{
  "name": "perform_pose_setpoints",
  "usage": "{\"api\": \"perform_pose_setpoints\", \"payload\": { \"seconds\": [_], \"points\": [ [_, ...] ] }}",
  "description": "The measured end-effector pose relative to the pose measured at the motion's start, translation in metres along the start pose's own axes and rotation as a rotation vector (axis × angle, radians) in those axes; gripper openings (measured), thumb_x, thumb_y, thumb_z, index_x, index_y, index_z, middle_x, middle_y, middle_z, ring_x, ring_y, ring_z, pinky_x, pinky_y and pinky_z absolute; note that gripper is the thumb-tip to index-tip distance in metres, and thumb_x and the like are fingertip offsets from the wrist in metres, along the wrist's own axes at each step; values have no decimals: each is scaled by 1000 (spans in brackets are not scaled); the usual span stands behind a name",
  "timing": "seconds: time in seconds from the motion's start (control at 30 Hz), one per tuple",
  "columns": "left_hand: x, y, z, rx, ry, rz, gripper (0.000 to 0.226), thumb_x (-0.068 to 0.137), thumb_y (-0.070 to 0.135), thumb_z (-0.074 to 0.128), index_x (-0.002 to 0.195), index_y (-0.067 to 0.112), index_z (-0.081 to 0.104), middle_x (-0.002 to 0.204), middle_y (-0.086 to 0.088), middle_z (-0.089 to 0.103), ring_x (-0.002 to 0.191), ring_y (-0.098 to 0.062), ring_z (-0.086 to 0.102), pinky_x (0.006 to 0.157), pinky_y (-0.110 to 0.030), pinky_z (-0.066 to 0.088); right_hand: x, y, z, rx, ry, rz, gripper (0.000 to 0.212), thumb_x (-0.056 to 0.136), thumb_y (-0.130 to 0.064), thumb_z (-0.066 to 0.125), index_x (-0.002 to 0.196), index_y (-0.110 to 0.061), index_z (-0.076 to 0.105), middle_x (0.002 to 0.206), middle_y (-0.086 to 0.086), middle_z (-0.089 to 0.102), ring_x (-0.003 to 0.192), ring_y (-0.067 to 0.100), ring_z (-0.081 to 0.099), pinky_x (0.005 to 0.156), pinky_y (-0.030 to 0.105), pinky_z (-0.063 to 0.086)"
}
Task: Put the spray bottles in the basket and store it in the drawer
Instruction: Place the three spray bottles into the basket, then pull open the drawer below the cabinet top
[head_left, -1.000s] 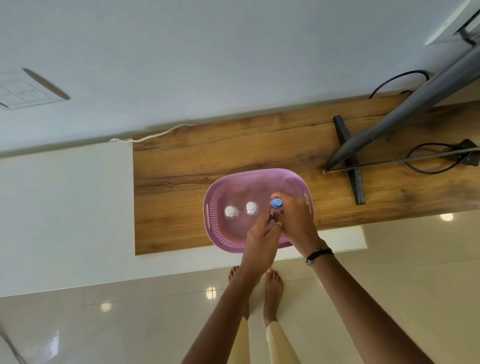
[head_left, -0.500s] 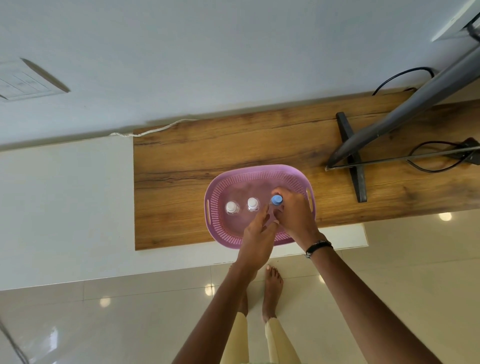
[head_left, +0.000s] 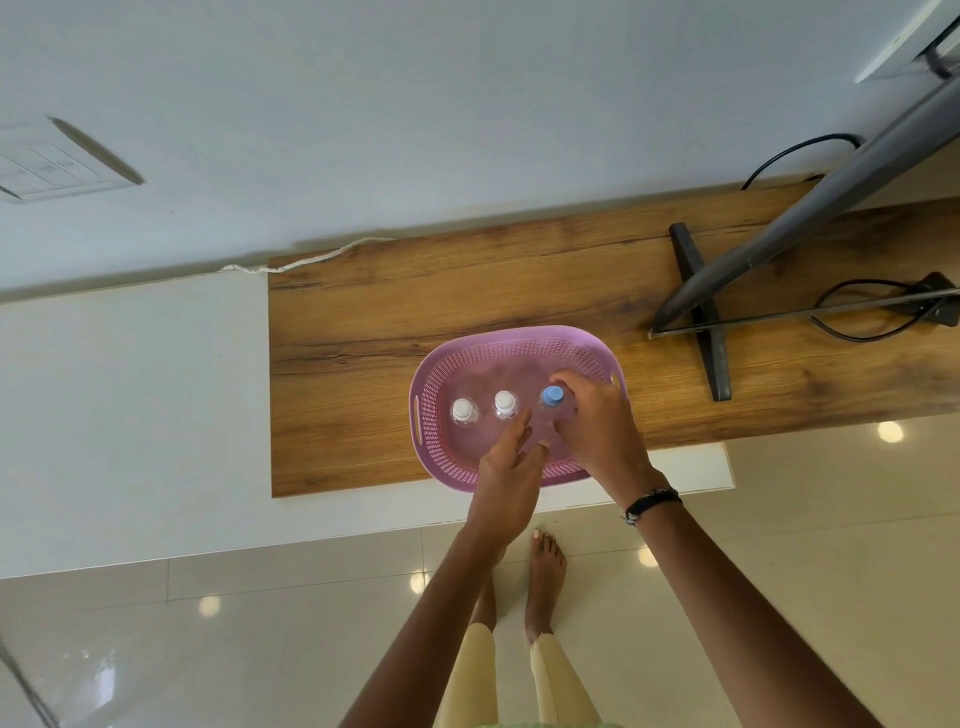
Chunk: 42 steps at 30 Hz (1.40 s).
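So the pink basket (head_left: 519, 343) sits on the wooden shelf (head_left: 363, 322), with three bottles upright inside in a row. Right hand (head_left: 597, 426) is wrapped around the blue-capped bottle (head_left: 551, 397), fingers curled on it. Left hand (head_left: 509, 478) hovers just beside it, fingers loosely spread, holding nothing. Two white-capped bottles (head_left: 505, 402) stand further left.

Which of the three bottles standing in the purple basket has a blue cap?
The rightmost bottle, the one the right hand is wrapped around. The other two bottles, to its left, have white caps and are not held.
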<state>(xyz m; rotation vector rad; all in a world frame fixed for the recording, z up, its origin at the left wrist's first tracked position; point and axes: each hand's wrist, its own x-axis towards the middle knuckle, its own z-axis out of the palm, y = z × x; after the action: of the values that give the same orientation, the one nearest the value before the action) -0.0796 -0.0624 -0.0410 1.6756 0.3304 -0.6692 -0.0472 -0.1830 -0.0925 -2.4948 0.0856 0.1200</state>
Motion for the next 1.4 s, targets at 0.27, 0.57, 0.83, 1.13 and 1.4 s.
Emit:
{"api": "perform_pose_setpoints", "payload": {
  "seconds": [0.27,0.57,0.83,1.13,1.4],
  "points": [
    [-29,3,-6,163,174,207,35,98,10,44,131,20,51,126,12,57,111,5,54,82,-1,43,-28,-16,-47,-24,74,-63,44,77,-11,76,118,-6,61,114,11,69,98,24,67,79,23,46],
    [-70,-22,0,240,247,310,27,97,8,46,121,15,58,119,8,64,111,-1,58,87,-13,50,-86,-12,-55,41,56,-61,33,81,-10,72,113,-9,65,106,6,73,92,21,70,78,23,48],
    [-91,-81,5,359,216,232,29,97,8,45,123,16,56,122,5,63,112,-5,57,93,-28,51,-129,11,-36,89,-40,25,32,87,-12,64,119,-11,62,117,3,69,106,17,65,90,35,55],
    [-91,-131,9,674,78,258,37,98,16,42,135,16,45,138,-2,53,126,-14,48,100,-19,36,-168,54,8,90,-95,128,34,87,-10,64,120,-12,60,119,4,67,108,17,63,93,34,54],
    [-77,-150,19,860,59,291,49,95,9,46,143,7,35,150,-8,38,142,-20,27,114,-29,25,-182,107,16,245,-19,421,32,86,-4,63,117,-3,58,119,13,65,109,25,62,88,30,50]
  ]
}}
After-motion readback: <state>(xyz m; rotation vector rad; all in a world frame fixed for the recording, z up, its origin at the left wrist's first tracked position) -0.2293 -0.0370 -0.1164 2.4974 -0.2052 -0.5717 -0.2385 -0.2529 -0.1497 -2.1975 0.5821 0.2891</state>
